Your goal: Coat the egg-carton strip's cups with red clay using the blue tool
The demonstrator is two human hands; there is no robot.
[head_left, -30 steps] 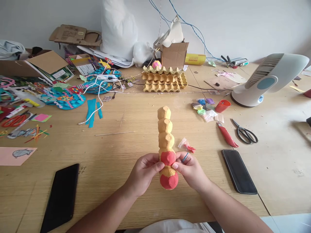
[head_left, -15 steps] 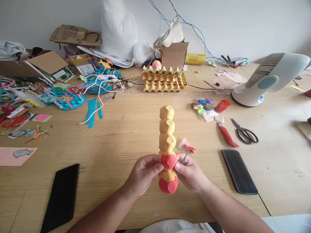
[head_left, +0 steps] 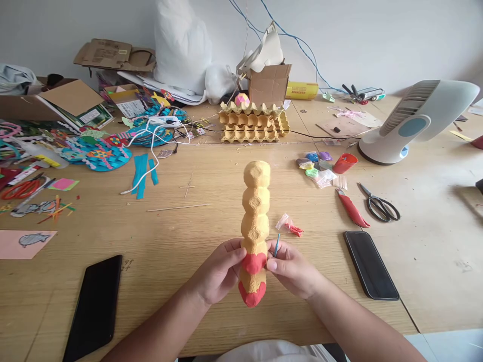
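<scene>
Head view: the left hand (head_left: 219, 274) and right hand (head_left: 292, 269) pinch the egg-carton strip (head_left: 255, 216) at its red clay patch (head_left: 254, 262), above the near surface (head_left: 169, 241). The right hand also grips a blue stick (head_left: 276, 245). Support both sides evenly; press lightly, as the cups likely crush.

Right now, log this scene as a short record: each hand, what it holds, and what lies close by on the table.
Left hand: grips the egg-carton strip at its red part
Right hand: pinches a thin blue stick, fingertips against the strip
Strip: yellow, two near bumps red, far end pointing away from the person
Near right hand: plastic bag, right phone
Near left hand: left phone
Table: wooden
</scene>
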